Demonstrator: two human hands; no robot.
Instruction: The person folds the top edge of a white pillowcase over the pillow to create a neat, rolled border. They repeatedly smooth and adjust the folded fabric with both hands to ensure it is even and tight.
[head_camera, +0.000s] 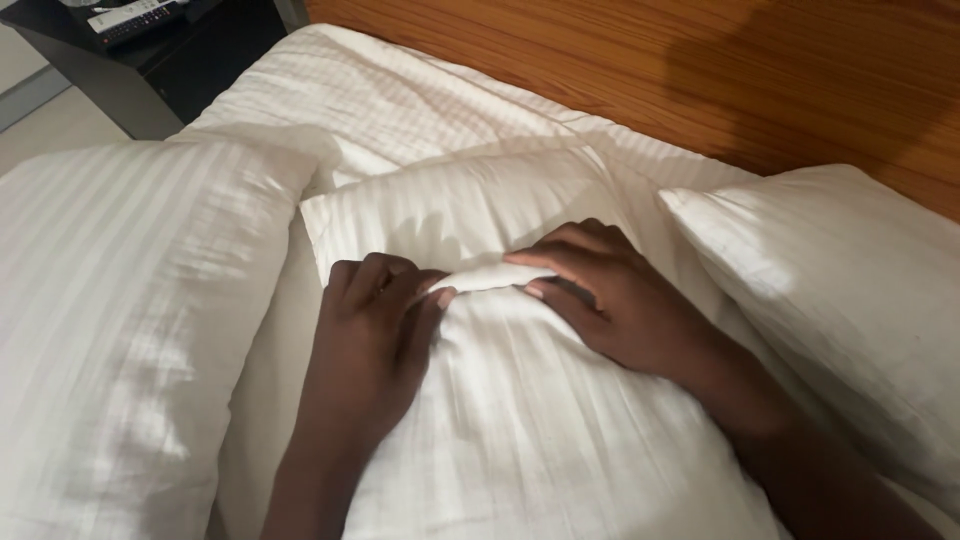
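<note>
Both my hands pinch one fold of the middle pillow

The fold (487, 277) runs left to right straight ahead of me, on the white striped pillow (520, 420) between two others; my left hand (375, 330) and right hand (610, 295) meet on it, fingers curled closed around the cloth, equally near

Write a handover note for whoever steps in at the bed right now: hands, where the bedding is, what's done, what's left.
Left hand: fingers curled, pinching a rolled fold of the white duvet.
Right hand: fingertips gripping the same fold from the other side.
Around it: a striped pillow on the left, another pillow on the right, a third one flat behind the fold, against the wooden headboard.
Done: fold gathered in both hands.
Left: the fold is not yet laid flat or smoothed.
</note>
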